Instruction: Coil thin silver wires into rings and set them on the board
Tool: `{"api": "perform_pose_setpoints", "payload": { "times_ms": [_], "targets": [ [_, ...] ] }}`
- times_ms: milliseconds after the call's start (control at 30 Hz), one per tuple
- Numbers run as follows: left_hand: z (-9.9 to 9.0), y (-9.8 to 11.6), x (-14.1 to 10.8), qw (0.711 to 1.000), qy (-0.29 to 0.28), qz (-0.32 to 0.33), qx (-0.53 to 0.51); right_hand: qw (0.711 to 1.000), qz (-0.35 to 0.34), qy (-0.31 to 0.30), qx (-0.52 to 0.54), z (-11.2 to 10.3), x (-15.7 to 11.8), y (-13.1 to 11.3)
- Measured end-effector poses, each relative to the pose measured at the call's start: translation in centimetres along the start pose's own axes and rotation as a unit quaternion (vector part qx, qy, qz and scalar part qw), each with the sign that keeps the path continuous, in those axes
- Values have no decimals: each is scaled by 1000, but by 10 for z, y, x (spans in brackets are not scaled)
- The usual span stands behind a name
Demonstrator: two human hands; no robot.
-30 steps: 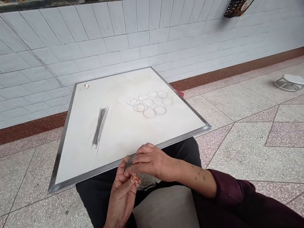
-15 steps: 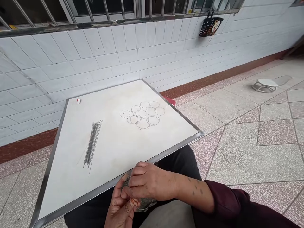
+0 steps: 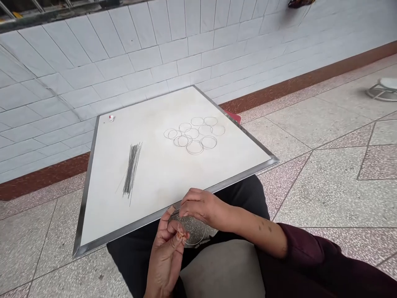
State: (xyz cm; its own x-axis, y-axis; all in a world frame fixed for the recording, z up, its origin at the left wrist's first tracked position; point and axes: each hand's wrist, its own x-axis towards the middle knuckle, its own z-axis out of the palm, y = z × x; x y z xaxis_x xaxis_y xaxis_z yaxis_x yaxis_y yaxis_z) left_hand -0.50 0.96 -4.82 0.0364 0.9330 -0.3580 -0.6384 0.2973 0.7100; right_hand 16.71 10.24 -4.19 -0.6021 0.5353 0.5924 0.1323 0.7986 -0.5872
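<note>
A thin wire ring hangs between my hands, just below the near edge of the white table. My left hand pinches the ring between thumb and fingertips at its lower left, where the wire ends seem to meet. Bent over the ring's top is my right hand, its fingers curled at the wire; the exact contact is partly hidden. On the tabletop, several thin wire rings lie overlapping in a cluster. Left of them is a bundle of straight dark wires, with a few strays along its sides.
A small red and white object sits at the table's far left corner. The metal-edged table stands by a white tiled wall. Something red shows behind its right edge. A low white stool stands on the floor at right.
The view has tilted down and shifted left. My right hand has moved up and away from my left fingertips, so more of the wire ring shows. My left hand keeps its pinch.
</note>
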Motion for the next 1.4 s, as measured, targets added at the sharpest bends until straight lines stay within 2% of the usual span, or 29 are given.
{"api": "perform_pose_setpoints", "payload": {
  "times_ms": [167, 267, 333, 400, 533, 633, 833, 933, 1000, 1067, 1133, 1200, 1400],
  "targets": [
    [2, 0, -4, 1000, 9, 24, -7, 996, 41, 32, 68, 2, -1, -5],
    [2, 0, -4, 999, 24, 39, -21, 980, 143, 52, 131, -1, -3, -5],
    [4, 2, -4, 997, 42, 52, -28, 943, 243, 55, 220, -3, -6, -5],
    [5, 3, -4, 995, 68, 64, -33, 893, 309, 35, 325, -1, -9, -6],
    [9, 5, -2, 990, 107, 83, -44, 797, 363, -26, 482, 8, -14, -9],
    [10, 5, -1, 986, 126, 94, -55, 771, 372, -17, 517, 16, -14, -9],
    [7, 4, 10, 983, 151, 100, -23, 767, 361, 45, 528, 23, -14, -1],
    [6, 8, 25, 984, 148, 100, 15, 789, 352, 66, 499, 21, -14, 5],
    [5, 12, 41, 984, 136, 97, 59, 815, 343, 67, 461, 18, -14, 11],
    [5, 17, 63, 981, 109, 93, 133, 854, 335, 62, 394, 13, -16, 21],
    [8, 26, 90, 962, 57, 108, 244, 895, 334, 81, 285, 3, -20, 38],
    [14, 37, 120, 951, 32, 122, 282, 914, 362, 104, 155, -11, -29, 59],
    [56, 81, 203, 920, -21, 166, 356, 894, 409, 181, 10, -71, -61, 124]
  ]
}}
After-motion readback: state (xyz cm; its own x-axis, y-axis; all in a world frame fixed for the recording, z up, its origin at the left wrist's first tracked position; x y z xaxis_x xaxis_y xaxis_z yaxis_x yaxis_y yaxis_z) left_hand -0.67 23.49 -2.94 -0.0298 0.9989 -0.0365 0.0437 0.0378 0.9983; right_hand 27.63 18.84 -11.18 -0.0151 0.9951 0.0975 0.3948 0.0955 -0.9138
